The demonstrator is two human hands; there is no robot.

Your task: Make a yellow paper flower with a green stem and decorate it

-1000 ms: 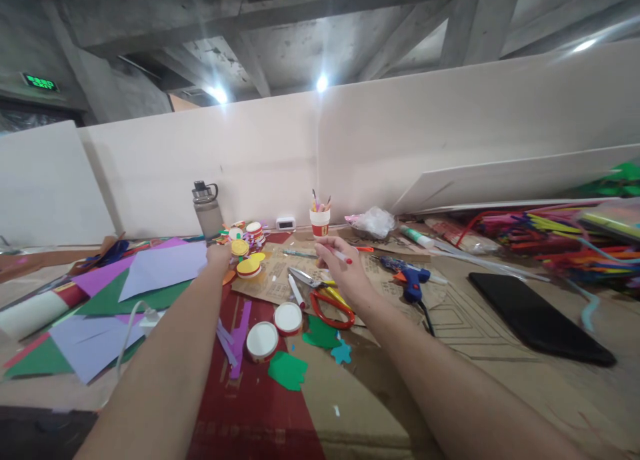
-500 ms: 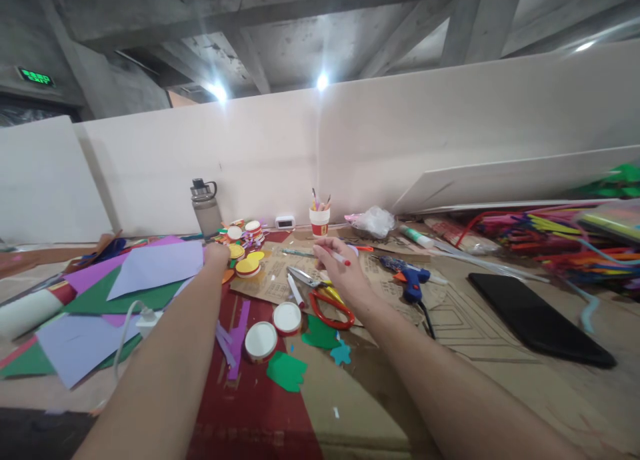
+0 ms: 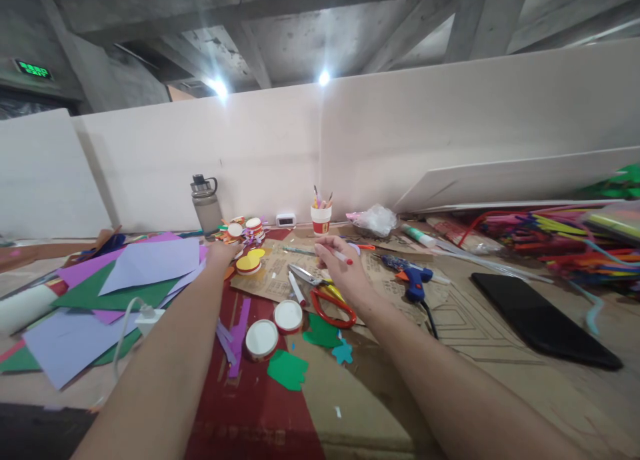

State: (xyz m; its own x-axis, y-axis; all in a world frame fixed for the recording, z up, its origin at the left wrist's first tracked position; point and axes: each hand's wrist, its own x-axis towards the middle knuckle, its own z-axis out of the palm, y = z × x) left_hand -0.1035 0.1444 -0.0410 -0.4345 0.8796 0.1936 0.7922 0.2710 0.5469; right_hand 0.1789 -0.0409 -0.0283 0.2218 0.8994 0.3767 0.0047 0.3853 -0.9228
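Note:
My right hand (image 3: 336, 263) is closed around a white marker with a red end (image 3: 344, 256), held over the cardboard. Below it lie red-handled scissors (image 3: 333, 308) and a second white marker (image 3: 296, 288). My left hand (image 3: 223, 251) reaches to the small round lids at the back left. Its fingers are together at the lids, and what they hold is hidden. Right beside it is a yellow-topped round lid (image 3: 249, 265). Two white round lids (image 3: 261, 339) with red rims rest nearer to me, next to green paper cutouts (image 3: 287, 370) and a blue flower cutout (image 3: 343, 351).
A grey bottle (image 3: 206, 207) and a paper cup of brushes (image 3: 321, 219) stand at the back. On the right are a blue glue gun (image 3: 415, 283), a black tablet-like slab (image 3: 543, 320) and colourful pipe cleaners (image 3: 530, 230). Coloured paper sheets (image 3: 150, 267) cover the left side.
My left hand has moved slightly right and now covers a yellow round piece that showed beside it. My right hand keeps its grip on the marker, nearly still.

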